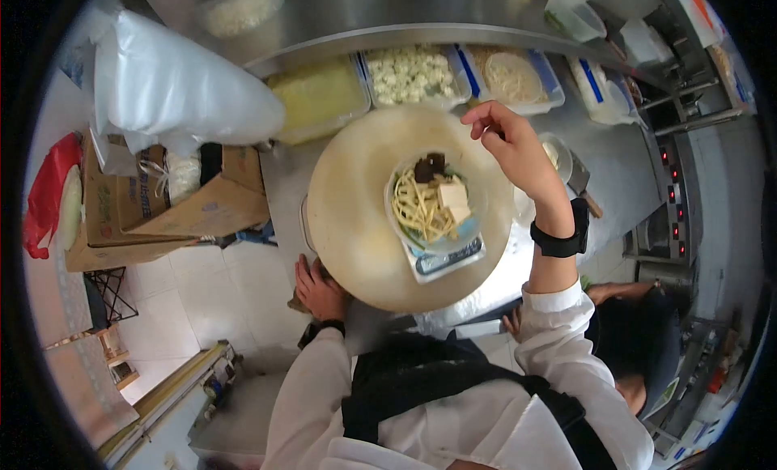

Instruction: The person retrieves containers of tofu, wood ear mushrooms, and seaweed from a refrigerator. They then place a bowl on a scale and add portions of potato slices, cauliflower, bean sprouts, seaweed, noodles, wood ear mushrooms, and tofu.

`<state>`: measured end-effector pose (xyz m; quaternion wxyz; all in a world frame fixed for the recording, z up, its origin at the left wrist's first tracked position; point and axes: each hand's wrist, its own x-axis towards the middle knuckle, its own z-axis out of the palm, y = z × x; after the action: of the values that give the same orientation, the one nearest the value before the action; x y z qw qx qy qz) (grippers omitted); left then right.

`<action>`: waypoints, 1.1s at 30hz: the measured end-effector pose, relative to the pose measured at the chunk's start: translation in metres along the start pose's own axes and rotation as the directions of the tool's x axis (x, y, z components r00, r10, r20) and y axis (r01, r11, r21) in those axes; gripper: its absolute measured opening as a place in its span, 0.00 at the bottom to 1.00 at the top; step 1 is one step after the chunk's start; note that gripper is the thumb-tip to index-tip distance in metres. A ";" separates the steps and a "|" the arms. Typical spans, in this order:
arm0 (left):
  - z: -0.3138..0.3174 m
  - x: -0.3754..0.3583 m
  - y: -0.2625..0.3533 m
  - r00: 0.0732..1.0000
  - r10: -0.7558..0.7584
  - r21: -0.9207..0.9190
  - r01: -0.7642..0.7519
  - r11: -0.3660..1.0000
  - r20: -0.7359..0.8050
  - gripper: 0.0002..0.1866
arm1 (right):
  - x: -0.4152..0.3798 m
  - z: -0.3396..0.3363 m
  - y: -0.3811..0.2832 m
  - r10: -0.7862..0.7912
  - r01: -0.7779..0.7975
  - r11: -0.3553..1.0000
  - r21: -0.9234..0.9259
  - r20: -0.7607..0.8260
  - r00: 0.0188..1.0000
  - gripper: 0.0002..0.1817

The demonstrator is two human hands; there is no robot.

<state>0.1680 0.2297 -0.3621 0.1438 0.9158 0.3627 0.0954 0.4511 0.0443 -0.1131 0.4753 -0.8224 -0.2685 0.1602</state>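
A clear bowl stands on a small white scale, which rests on a large round board. In the bowl lie yellowish strips, a pale white block and a dark clump. My right hand is raised at the board's upper right edge, above the bowl's right side, with its fingers curled; I cannot make out anything between them. My left hand lies at the board's lower left edge, fingers apart, holding nothing.
Food tubs line the back under a metal shelf. A cleaver lies right of the board. An open cardboard box and a plastic-wrapped bundle are at left. Another person is at lower right.
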 end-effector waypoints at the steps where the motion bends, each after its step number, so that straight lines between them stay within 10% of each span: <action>1: 0.004 0.000 -0.001 0.999 -0.021 -0.028 0.021 0.999 -0.025 0.22 | 0.008 -0.006 -0.005 0.000 -0.001 0.997 0.072 0.011 1.000 0.12; 6: -0.003 0.001 -0.003 0.999 0.038 -0.069 -0.040 0.997 -0.031 0.25 | 0.101 -0.065 -0.043 -0.217 0.253 0.955 0.157 -0.213 0.953 0.14; 11: -0.015 0.006 0.000 1.000 -0.010 -0.109 0.007 0.994 -0.026 0.25 | 0.256 -0.112 -0.051 -0.462 0.440 0.886 -0.148 -0.386 0.799 0.13; 14: -0.002 0.005 -0.010 0.998 -0.044 -0.051 0.046 0.998 0.043 0.22 | 0.311 -0.113 -0.050 -0.461 0.052 0.616 -0.786 -0.306 0.833 0.15; 17: -0.006 0.008 -0.006 0.995 -0.079 -0.121 0.086 0.989 0.066 0.25 | 0.355 -0.092 -0.084 -0.719 0.316 0.508 -0.801 -0.194 0.667 0.13; 20: -0.008 0.009 -0.010 0.998 -0.040 -0.128 0.046 0.991 0.050 0.25 | 0.388 -0.046 -0.116 -0.594 0.585 0.773 -0.247 0.044 0.803 0.23; 22: -0.005 0.008 -0.011 0.998 -0.050 -0.126 0.056 0.990 0.048 0.25 | 0.354 -0.018 -0.161 -0.100 0.316 0.518 -0.795 0.310 0.945 0.34; 33: -0.022 0.013 -0.005 0.996 -0.059 -0.164 0.070 0.984 0.073 0.26 | 0.380 0.006 -0.121 0.028 0.180 0.609 -0.773 0.248 0.968 0.27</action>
<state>0.1683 0.2461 -0.3421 0.2353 0.8910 0.3778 0.0893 0.7192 0.3230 -0.0141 0.0357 -0.9100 -0.4006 0.1011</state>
